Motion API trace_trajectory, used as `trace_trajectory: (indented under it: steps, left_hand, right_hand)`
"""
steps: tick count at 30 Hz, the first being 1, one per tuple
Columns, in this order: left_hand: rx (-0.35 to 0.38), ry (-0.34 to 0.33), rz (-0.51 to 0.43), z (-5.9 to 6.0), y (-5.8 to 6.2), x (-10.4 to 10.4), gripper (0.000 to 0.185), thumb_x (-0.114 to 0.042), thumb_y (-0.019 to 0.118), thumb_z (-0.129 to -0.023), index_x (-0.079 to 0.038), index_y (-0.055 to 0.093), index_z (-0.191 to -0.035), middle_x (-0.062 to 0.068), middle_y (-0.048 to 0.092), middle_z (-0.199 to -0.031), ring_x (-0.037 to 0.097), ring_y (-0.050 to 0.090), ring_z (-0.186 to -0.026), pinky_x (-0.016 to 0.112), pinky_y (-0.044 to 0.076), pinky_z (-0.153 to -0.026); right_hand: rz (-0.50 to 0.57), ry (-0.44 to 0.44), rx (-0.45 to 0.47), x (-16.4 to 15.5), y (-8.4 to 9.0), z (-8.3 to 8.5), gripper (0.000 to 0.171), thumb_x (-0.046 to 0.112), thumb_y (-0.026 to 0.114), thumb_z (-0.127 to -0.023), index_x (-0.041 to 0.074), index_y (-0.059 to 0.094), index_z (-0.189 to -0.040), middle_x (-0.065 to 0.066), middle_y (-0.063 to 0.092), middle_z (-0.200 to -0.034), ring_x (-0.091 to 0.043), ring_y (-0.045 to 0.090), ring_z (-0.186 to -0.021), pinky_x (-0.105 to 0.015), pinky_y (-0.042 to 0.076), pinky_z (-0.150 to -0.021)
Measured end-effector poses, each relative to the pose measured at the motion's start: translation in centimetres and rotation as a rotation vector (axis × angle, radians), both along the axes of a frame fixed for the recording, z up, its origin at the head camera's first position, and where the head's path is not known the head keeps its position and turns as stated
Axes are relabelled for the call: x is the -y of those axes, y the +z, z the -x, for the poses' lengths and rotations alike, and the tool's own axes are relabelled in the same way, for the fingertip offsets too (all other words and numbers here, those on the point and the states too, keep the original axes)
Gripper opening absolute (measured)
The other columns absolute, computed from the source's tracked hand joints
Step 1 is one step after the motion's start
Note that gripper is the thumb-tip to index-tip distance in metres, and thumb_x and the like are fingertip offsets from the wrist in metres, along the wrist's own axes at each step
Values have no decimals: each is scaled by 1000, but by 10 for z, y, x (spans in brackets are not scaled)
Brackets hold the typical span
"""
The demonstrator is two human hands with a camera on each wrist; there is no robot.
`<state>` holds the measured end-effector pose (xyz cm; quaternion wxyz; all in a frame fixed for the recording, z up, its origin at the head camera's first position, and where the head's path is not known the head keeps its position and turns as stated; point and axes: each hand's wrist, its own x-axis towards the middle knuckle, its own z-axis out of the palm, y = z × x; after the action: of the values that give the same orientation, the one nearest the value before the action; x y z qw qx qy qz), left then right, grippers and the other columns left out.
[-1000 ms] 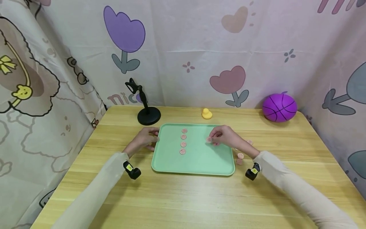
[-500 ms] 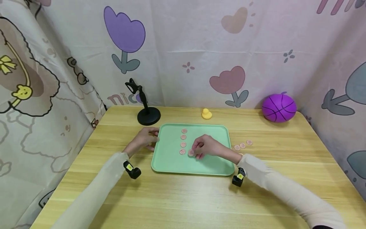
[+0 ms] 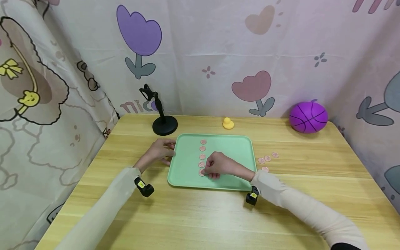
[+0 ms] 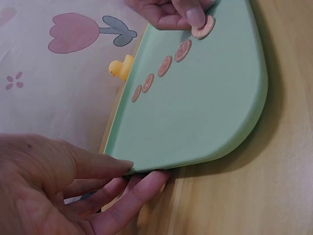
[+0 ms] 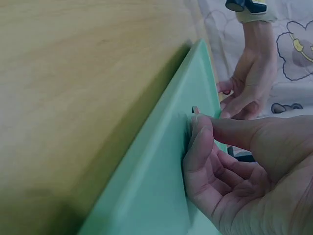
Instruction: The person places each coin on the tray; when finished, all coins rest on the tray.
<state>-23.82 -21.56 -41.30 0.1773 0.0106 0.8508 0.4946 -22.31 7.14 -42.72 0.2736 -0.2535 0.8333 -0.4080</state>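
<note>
My left hand (image 3: 157, 151) holds the left edge of a light green tray (image 3: 231, 147), thumb on the rim and fingers beneath it in the left wrist view. Over the tray, my right hand (image 3: 220, 164) pinches a copper-coloured coin (image 4: 203, 27) at the near end of a straight column. The thumb lies across that coin, which sits low over the tray's surface. Several like coins (image 3: 202, 156) make up the rest of the column, running toward the back. In the right wrist view only a thin edge of the held coin (image 5: 195, 109) shows past the fingertips.
To the right of the tray several more coins (image 3: 267, 158) lie on the wooden table (image 3: 187, 218), one (image 3: 265, 169) partly covered by the right forearm. Behind the tray stand a black stand (image 3: 165, 125), a yellow rubber duck (image 3: 228, 123) and a purple ball (image 3: 308, 117).
My right hand has carried the coin from the tray's right side leftward and nearer to me, to the column's near end. The left hand stays at the tray's edge.
</note>
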Motion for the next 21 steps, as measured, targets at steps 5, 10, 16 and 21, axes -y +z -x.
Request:
trace_trajectory:
  steps: [5, 10, 16, 21]
  left_hand:
    - [0, 8, 12, 0, 0, -1, 60, 2, 65, -96, 3, 47, -154, 26, 55, -133, 25, 66, -92, 36, 67, -67]
    - [3, -5, 17, 0, 1, -2, 59, 2, 63, -98, 4, 45, -155, 26, 55, -134, 26, 67, -95, 36, 67, -69]
    - [3, -10, 10, 0, 1, -2, 58, 1, 62, -98, 4, 46, -154, 25, 56, -133, 26, 66, -96, 36, 67, -69]
    - [3, -18, 4, -1, 0, -2, 59, 1, 62, -98, 5, 45, -155, 26, 55, -134, 26, 66, -96, 36, 67, -69]
  right_hand:
    - [-41, 5, -43, 4, 1, -2, 32, 20, 78, -96, 6, 68, -69, -2, 66, -59, -12, 61, -49, -26, 58, -50]
    - [-61, 3, -64, 7, 3, -5, 32, 21, 79, -96, 6, 67, -69, -3, 66, -59, -12, 60, -49, -26, 56, -48]
    - [-34, 31, -58, -1, 8, 1, 26, 17, 73, -99, 3, 68, -77, -6, 68, -66, -14, 61, -54, -27, 57, -51]
    - [-10, 31, -90, -22, 21, 12, 15, 11, 69, -101, 0, 73, -92, -12, 71, -78, -20, 66, -62, -32, 62, -57]
